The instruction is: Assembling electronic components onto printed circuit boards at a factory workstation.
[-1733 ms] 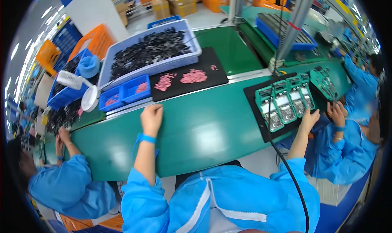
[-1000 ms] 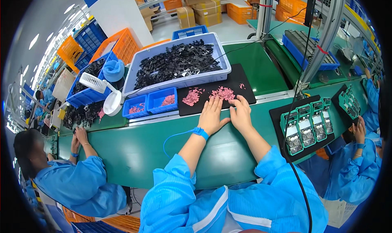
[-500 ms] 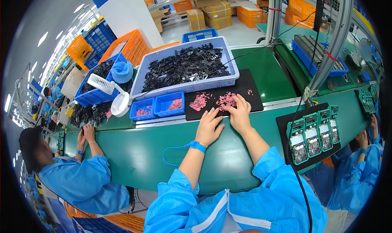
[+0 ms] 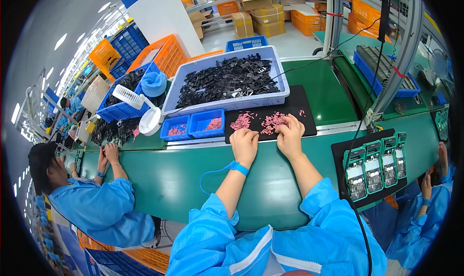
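Two heaps of small pink pieces lie on a black mat (image 4: 307,114). At the near edge of the left heap (image 4: 243,121) is my left hand (image 4: 244,145), its fingers drawn together; whatever sits between them is too small to make out. A blue wrist strap (image 4: 238,167) with a cord circles that wrist. My right hand (image 4: 291,137) reaches the right heap (image 4: 273,123) with thumb and fingertips pinched together at its near side. What that pinch holds is hidden. A few loose pink pieces (image 4: 302,112) lie farther right. Two small blue bins (image 4: 191,133) with more pink pieces stand left of the mat.
Behind the mat sits a large grey-blue tub (image 4: 232,102) of black plastic parts. A white fan (image 4: 152,121) stands to its left. Green-framed circuit units (image 4: 373,167) rest on a mat at right, crossed by a black cable (image 4: 358,213). Co-workers (image 4: 96,203) sit on both sides.
My left hand has gone from spread fingers to a closed pinch by the left heap. My right hand has drawn its fingers together at the right heap. The view has shifted slightly.
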`<state>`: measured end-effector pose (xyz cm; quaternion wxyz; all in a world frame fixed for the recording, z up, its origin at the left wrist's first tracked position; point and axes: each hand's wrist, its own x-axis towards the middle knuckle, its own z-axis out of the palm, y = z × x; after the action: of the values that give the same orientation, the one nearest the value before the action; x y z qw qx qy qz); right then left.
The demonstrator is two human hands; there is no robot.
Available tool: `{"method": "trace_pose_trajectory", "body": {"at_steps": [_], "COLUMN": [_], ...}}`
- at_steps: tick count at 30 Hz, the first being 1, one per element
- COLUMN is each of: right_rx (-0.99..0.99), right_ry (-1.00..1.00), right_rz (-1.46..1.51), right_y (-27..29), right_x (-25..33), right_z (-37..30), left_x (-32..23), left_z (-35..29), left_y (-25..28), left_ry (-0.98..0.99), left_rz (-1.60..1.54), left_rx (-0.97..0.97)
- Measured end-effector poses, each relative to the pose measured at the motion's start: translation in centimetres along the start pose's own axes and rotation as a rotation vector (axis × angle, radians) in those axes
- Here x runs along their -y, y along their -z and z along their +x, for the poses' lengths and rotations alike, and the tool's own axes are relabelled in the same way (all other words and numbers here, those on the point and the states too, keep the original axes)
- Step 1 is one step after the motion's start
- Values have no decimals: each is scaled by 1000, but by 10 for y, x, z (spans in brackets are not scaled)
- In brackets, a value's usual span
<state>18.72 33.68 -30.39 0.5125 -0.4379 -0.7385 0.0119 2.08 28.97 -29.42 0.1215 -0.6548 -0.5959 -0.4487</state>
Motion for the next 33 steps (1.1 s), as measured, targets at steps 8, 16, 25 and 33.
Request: {"method": "trace_pose_trajectory", "body": {"at_steps": [8,16,25,33], "right_rx": [69,69,68,99], "right_ry": [-4,-42,-54,-44], "right_rz": [7,-11,-9,-12], "right_y": [0,-1,-1,-5], "right_x": [4,-1,-3,3], "right_z": [-1,-2,-3,-4], "left_x": [-8,2,1,11], "left_z": [14,20,25,34], "left_y": [-10,-5,0,-3], "left_ry": [98,13,42,-51], "left_rz": [69,47,11,66], "left_rx": [153,344,345,415]}}
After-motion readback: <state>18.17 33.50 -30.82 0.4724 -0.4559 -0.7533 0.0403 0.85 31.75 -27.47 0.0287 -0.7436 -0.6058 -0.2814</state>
